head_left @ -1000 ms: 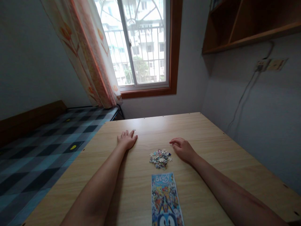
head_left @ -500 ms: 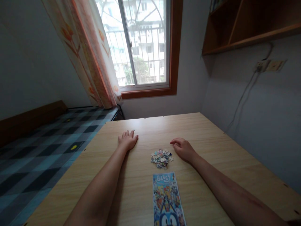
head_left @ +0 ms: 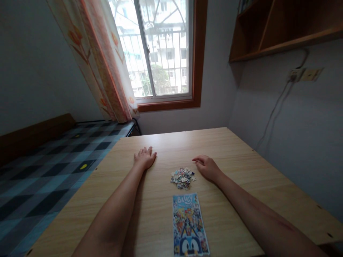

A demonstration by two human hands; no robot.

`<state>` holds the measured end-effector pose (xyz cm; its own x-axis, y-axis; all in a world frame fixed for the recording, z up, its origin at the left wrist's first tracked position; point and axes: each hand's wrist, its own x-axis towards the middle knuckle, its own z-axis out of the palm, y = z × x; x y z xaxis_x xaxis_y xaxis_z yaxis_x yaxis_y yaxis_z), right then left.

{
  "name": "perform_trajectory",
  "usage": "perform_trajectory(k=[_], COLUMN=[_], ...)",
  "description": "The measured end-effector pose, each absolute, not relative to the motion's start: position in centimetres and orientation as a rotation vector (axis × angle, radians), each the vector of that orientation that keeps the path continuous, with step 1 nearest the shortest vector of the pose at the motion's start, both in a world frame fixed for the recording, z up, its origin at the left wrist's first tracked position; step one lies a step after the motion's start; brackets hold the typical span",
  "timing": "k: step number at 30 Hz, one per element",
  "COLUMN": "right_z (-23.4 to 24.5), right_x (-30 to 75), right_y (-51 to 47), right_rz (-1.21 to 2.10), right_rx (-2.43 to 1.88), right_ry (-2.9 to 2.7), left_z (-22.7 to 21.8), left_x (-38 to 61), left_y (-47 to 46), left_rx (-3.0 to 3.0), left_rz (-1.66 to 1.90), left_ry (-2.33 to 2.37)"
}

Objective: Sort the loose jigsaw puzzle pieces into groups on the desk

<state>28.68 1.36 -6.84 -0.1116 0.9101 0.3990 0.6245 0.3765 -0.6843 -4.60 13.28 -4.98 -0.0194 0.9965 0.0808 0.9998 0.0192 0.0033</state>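
Note:
My left hand [head_left: 145, 158] lies flat on the wooden table [head_left: 158, 210], palm down with its fingers spread. It holds nothing. To the right of the puzzle pieces rests my right hand [head_left: 207, 166], on its side with the fingers loosely bent and the index finger stretched toward the left. Nothing shows in its grasp. A small heap of jigsaw puzzle pieces [head_left: 183, 178] sits between the two hands, nearer the right one, and neither hand touches it. Closer to me is a picture sheet [head_left: 189, 221] lettered "Bluey", with a blue cartoon dog at its bottom.
A bed with a checked cover [head_left: 66, 167] stands along the left of the table. Beyond the far edge are a window [head_left: 163, 50] and a flowered curtain [head_left: 107, 71]. A wooden shelf [head_left: 284, 46] hangs on the right wall above a socket [head_left: 294, 75] with a cord.
The whole view has shifted very slightly, so more of the picture sheet's bottom shows. Both hands, the pieces and the sheet keep their places on the table.

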Motion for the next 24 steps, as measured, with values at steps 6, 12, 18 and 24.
perform_trajectory(k=[6,12,18,24], right_z=[-5.4,2.7,9.3,15.4], right_x=[29.5,31.3,32.0,31.1], right_y=[0.9,-1.8,-7.1,-15.9], right_rz=[0.42,0.323,0.229,0.104], right_rx=[-1.215,-0.912,-0.788,-0.589], right_ry=[-1.654,-1.395,-1.418,-1.475], left_z=[-5.1,-5.4,-5.0,-4.9], left_x=[-4.3,-4.3,-3.8,-3.5], left_y=[12.1,8.8,4.9,2.4], left_rx=[-2.13,-2.169,-2.245,-2.282], left_rz=[-0.113,-0.044,-0.011,-0.045], left_ry=[-2.211,-2.165,-2.11,-2.038])
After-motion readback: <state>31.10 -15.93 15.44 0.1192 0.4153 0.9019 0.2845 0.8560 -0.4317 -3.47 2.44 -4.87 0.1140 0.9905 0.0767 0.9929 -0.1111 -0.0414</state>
